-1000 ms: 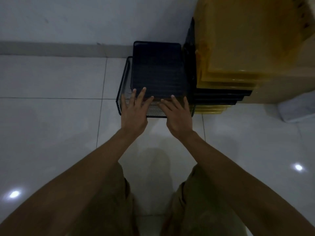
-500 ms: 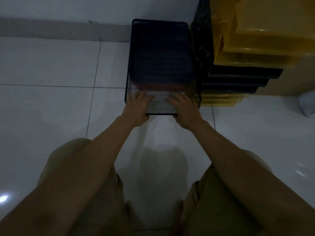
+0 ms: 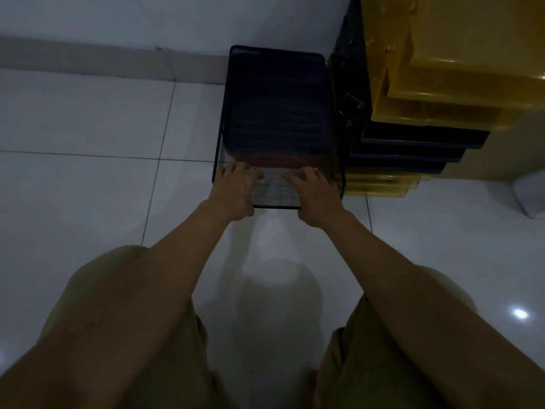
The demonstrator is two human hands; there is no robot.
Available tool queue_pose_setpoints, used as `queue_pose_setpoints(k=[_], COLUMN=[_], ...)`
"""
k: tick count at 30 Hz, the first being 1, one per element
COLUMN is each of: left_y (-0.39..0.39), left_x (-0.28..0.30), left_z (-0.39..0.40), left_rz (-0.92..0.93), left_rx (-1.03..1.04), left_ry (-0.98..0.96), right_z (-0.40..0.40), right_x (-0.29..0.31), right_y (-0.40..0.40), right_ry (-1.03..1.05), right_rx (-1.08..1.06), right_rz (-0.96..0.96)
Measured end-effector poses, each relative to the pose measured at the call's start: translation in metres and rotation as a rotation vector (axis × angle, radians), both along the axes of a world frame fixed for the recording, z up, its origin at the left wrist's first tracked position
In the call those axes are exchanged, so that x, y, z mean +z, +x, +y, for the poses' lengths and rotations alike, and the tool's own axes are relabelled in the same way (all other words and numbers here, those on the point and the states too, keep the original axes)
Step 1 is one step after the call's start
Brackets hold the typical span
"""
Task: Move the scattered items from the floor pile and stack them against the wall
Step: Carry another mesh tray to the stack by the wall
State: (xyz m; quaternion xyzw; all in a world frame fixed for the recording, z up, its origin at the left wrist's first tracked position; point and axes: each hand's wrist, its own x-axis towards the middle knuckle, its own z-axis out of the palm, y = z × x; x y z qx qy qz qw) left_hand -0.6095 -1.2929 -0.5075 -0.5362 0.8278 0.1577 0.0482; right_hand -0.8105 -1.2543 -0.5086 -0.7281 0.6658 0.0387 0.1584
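Note:
A stack of black mesh trays [image 3: 277,107] stands on the floor against the white wall. The bottom mesh tray [image 3: 275,193] juts out toward me, with a reddish tray front [image 3: 280,163] showing just above it. My left hand [image 3: 236,190] and my right hand [image 3: 317,191] hold the bottom tray's front rim. Their fingers reach over onto the mesh floor and the thumbs sit below the rim. Both forearms stretch out over my knees.
A taller stack of yellow and black plastic trays [image 3: 418,119] stands directly right of the mesh stack, touching it. A white object [image 3: 530,196] lies at the right edge. White floor tiles [image 3: 88,187] spread to the left and around my knees.
My hands slid down from the top of the stack to the bottom tray's front rim. My head came closer and lower, and my knees came into view.

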Motion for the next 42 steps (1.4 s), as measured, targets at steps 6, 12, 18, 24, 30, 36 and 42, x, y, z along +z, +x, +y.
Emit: queue_pose_setpoints(k=[6,12,18,24,30,36,42], left_y=[-0.005,0.000,0.001,0.000,-0.002,0.004,0.003], left_x=[0.004,-0.007,-0.010,0.009,0.017,0.000,-0.020], left_z=[-0.001,-0.014,-0.027,-0.030,-0.032,-0.051,-0.070], left_rz=[0.020,0.292,0.287,0.183,0.242,0.329,0.536], left_rx=[0.151,0.189,0.148,0.119,0.119,0.119,0.138], left_ry=[0.146,0.025,0.141,0.102,-0.140,-0.100,-0.051], right_z=[0.001,-0.006,-0.018,-0.025,-0.026,-0.039,-0.052], right_x=[-0.001,-0.003,-0.006,-0.003,-0.009,-0.013,-0.008], right_y=[0.004,0.003,-0.007,0.006,0.012,0.024,0.024], right_ry=[-0.038,-0.273,-0.110,-0.102,-0.203,-0.195,-0.507], right_rx=[-0.046,-0.162,-0.106,-0.153,-0.169,-0.233,-0.254], right_rz=[0.018,-0.072,-0.042,-0.006,-0.115,0.010,0.020])
